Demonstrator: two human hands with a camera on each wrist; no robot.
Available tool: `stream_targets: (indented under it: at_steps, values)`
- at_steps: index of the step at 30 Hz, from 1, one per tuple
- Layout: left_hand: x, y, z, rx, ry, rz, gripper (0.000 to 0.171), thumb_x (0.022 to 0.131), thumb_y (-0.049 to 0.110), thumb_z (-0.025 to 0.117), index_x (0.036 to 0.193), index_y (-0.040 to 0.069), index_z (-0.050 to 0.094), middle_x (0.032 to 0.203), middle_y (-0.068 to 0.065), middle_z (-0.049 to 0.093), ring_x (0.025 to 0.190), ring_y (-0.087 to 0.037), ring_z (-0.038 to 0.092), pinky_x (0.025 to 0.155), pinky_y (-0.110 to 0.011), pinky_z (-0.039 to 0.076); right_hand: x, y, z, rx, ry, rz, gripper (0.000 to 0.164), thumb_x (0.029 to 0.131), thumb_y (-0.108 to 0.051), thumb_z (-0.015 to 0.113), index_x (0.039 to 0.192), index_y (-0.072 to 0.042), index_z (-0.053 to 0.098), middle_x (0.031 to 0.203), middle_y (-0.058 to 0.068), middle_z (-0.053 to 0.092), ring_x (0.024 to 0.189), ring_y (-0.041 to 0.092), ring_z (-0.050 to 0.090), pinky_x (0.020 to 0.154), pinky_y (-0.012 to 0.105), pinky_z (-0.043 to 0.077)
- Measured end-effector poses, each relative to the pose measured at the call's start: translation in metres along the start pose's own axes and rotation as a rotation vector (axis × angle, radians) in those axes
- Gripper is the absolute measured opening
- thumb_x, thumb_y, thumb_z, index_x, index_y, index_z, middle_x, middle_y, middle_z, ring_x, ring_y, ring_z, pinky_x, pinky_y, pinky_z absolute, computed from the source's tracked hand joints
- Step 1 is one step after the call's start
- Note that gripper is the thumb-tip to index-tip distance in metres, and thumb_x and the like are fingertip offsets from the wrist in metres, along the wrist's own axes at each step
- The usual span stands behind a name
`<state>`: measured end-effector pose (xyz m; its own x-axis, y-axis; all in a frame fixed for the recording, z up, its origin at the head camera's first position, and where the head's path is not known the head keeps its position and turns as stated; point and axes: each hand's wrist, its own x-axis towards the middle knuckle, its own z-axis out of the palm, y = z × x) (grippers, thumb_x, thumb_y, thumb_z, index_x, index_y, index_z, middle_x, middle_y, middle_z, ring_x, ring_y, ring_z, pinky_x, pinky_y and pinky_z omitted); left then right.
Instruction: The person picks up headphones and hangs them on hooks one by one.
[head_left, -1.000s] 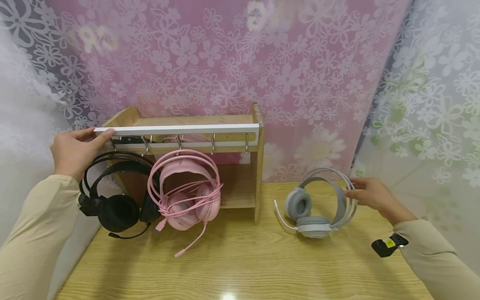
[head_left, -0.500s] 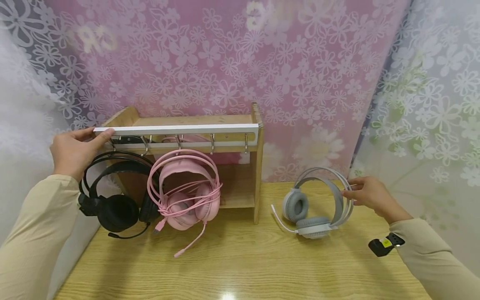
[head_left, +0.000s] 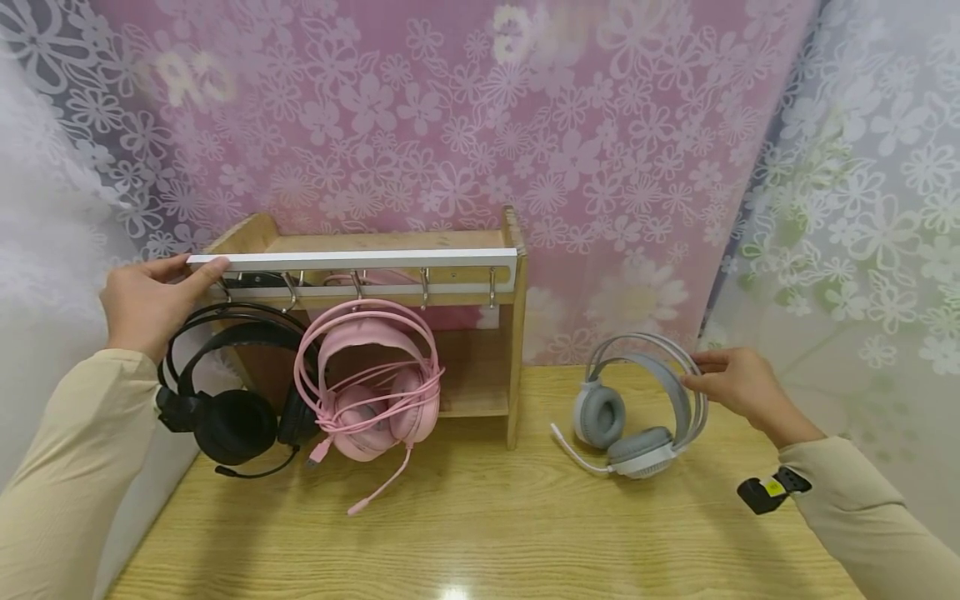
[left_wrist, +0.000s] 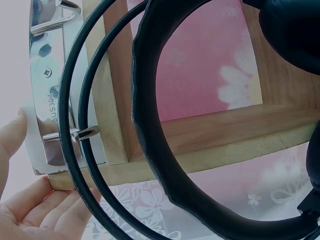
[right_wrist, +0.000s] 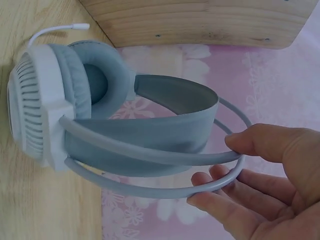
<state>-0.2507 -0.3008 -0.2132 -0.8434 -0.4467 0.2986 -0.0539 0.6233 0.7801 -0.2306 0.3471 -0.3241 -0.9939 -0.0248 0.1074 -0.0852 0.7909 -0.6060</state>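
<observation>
My left hand (head_left: 150, 302) grips the left end of a metal hook rail (head_left: 360, 257) fixed along a wooden rack (head_left: 515, 358). In the left wrist view, the thumb is on the metal face and the fingers lie by the wooden end. Just below that hand, a black headset (head_left: 237, 427) hangs from a hook by its twin headband wires. Beside it hangs a pink headset (head_left: 367, 332) with its cable wound round it. On the right, my right hand (head_left: 738, 385) pinches the headband wires of a grey and white headset (right_wrist: 145, 145), ear cups low over the table.
Bare hooks (head_left: 492, 287) are on the rail's right part. The wood-grain table (head_left: 480, 525) runs in front of the rack. A pink floral backdrop (head_left: 420, 125) stands behind, with pale curtains (head_left: 885, 250) at the sides. A black device is strapped to the right wrist.
The grey and white headset shifted slightly left with the right hand, then turned, its ear cups and microphone swinging a little right and its microphone lower. The left hand stayed put.
</observation>
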Motion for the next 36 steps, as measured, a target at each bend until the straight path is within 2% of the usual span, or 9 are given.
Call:
stream_targets:
  at_steps: [3, 4, 6, 9, 11, 14, 21, 28, 36]
  values:
    - [0.000, 0.000, 0.000, -0.004, -0.001, -0.006, 0.080, 0.076, 0.065, 0.067, 0.136, 0.013, 0.054, 0.106, 0.013, 0.058, 0.110, -0.008, 0.050, 0.072, -0.013, 0.040, -0.001, -0.003, -0.003, -0.056, -0.004, -0.024, 0.057, 0.090, -0.030, 0.069, 0.127, 0.010, 0.055, 0.118, 0.031, 0.060, 0.108, 0.051, 0.053, 0.072, 0.043, 0.056]
    - [0.000, 0.000, 0.000, -0.004, -0.002, -0.008, 0.080, 0.076, 0.065, 0.067, 0.136, 0.013, 0.054, 0.109, 0.011, 0.060, 0.111, -0.008, 0.050, 0.072, -0.013, 0.040, -0.002, -0.004, -0.004, -0.075, -0.004, -0.037, 0.056, 0.090, -0.031, 0.069, 0.127, 0.010, 0.056, 0.117, 0.031, 0.061, 0.108, 0.052, 0.052, 0.073, 0.046, 0.055]
    - [0.000, 0.000, 0.000, -0.003, -0.008, -0.011, 0.081, 0.076, 0.065, 0.066, 0.137, 0.013, 0.053, 0.118, 0.007, 0.062, 0.114, -0.011, 0.049, 0.072, -0.013, 0.039, -0.003, -0.007, -0.005, -0.098, 0.000, -0.064, 0.054, 0.090, -0.030, 0.069, 0.126, 0.008, 0.057, 0.115, 0.030, 0.062, 0.107, 0.051, 0.054, 0.073, 0.048, 0.055]
    - [-0.001, -0.001, -0.001, -0.002, -0.006, -0.014, 0.081, 0.076, 0.065, 0.066, 0.138, 0.015, 0.051, 0.135, -0.007, 0.056, 0.116, -0.012, 0.050, 0.070, -0.012, 0.039, -0.004, -0.011, -0.006, -0.117, -0.001, -0.105, 0.051, 0.090, -0.028, 0.069, 0.126, 0.007, 0.058, 0.113, 0.029, 0.064, 0.103, 0.048, 0.059, 0.073, 0.048, 0.055]
    - [-0.001, -0.001, -0.002, -0.007, -0.004, -0.012, 0.080, 0.077, 0.064, 0.066, 0.138, 0.015, 0.050, 0.138, -0.013, 0.052, 0.114, -0.011, 0.051, 0.069, -0.011, 0.039, -0.004, -0.014, -0.007, -0.121, -0.004, -0.128, 0.050, 0.090, -0.027, 0.069, 0.126, 0.007, 0.059, 0.112, 0.028, 0.064, 0.100, 0.046, 0.062, 0.072, 0.047, 0.056]
    - [-0.001, -0.001, -0.003, -0.012, 0.003, -0.010, 0.079, 0.077, 0.063, 0.066, 0.138, 0.015, 0.050, 0.137, -0.015, 0.053, 0.110, -0.008, 0.052, 0.068, -0.010, 0.039, -0.005, -0.018, -0.008, -0.107, -0.025, -0.139, 0.050, 0.090, -0.026, 0.069, 0.127, 0.007, 0.058, 0.114, 0.029, 0.064, 0.100, 0.044, 0.063, 0.072, 0.045, 0.056]
    - [-0.001, 0.001, -0.002, 0.001, -0.008, 0.008, 0.081, 0.078, 0.064, 0.065, 0.138, 0.012, 0.051, 0.137, -0.015, 0.052, 0.127, -0.024, 0.047, 0.072, -0.013, 0.038, -0.009, -0.029, -0.009, -0.059, -0.066, -0.176, 0.051, 0.090, -0.027, 0.069, 0.129, 0.005, 0.057, 0.118, 0.028, 0.062, 0.101, 0.041, 0.064, 0.072, 0.039, 0.058]
    - [0.000, 0.000, -0.001, -0.008, 0.006, 0.011, 0.079, 0.077, 0.063, 0.067, 0.135, 0.012, 0.054, 0.133, -0.011, 0.056, 0.117, -0.013, 0.053, 0.072, -0.011, 0.039, -0.012, -0.045, -0.008, -0.022, -0.073, -0.242, 0.048, 0.089, -0.023, 0.071, 0.127, 0.003, 0.060, 0.117, 0.026, 0.064, 0.096, 0.036, 0.067, 0.069, 0.032, 0.058]
    - [0.002, -0.002, 0.000, -0.003, 0.010, 0.018, 0.079, 0.076, 0.064, 0.067, 0.136, 0.013, 0.054, 0.129, -0.002, 0.059, 0.120, -0.015, 0.053, 0.072, -0.011, 0.039, -0.016, -0.067, -0.006, -0.008, -0.080, -0.285, 0.047, 0.087, -0.023, 0.073, 0.126, 0.001, 0.062, 0.117, 0.023, 0.065, 0.092, 0.027, 0.070, 0.068, 0.024, 0.057]
